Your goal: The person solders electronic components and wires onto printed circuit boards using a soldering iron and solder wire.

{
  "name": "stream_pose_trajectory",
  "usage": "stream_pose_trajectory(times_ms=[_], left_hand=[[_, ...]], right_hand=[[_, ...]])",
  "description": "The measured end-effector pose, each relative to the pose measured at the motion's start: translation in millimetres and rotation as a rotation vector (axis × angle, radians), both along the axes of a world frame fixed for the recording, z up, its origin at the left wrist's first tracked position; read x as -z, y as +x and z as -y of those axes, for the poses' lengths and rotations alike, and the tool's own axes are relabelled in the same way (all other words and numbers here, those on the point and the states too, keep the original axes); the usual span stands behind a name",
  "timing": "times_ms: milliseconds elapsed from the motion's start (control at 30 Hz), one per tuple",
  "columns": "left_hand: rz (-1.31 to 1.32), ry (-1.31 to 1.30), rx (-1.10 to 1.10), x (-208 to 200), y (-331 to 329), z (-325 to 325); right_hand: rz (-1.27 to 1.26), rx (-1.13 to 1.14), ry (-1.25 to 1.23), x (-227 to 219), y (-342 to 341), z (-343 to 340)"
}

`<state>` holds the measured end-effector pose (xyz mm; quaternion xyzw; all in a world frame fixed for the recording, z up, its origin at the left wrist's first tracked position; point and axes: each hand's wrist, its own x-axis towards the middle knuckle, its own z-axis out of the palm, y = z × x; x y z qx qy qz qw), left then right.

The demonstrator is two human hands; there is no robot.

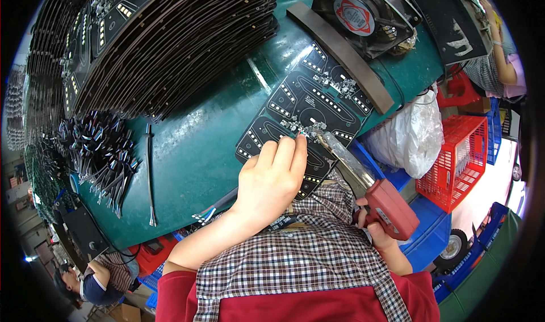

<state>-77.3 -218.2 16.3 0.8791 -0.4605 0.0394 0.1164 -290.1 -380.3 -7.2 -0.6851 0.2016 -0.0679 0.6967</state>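
Note:
A black circuit board (pixel 311 98) with rows of small pale-yellow LEDs lies on the green table in front of me. My left hand (pixel 271 171) rests over its near part, fingertips pinched on thin coloured wires at a cluster of small metal parts. A black cable (pixel 222 201) with bare coloured ends runs out from beneath that hand toward the table's front edge. In my right hand (pixel 376 226) is a red-handled soldering gun (pixel 392 208). Its metal barrel slants up to the left, the tip beside my left fingertips at the metal parts; whether they touch is hidden.
Tall stacks of similar boards (pixel 187 49) fill the far left. A bundle of black cables (pixel 99 154) and one loose cable (pixel 150 174) lie at left. A dark bar (pixel 340 55) and fan (pixel 366 21) stand beyond the board. Red crate (pixel 454 163) and plastic bag (pixel 410 132) sit right; other people work nearby.

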Motion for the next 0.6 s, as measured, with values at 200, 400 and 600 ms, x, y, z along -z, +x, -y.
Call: stream_pose_trajectory(times_ms=[200, 400, 600], left_hand=[[-0.043, -0.060, -0.001, 2.7, -2.2, -1.8], [-0.037, -0.049, 0.002, 2.1, -3.8, 0.0], [-0.026, -0.042, 0.003, 1.9, -3.3, 2.1]], right_hand=[[-0.050, -0.039, -0.134, 7.2, -8.3, 2.4], [-0.064, -0.019, -0.017, 8.8, -4.4, -0.9], [-0.152, -0.123, -0.351, 11.5, -7.5, 3.5]])
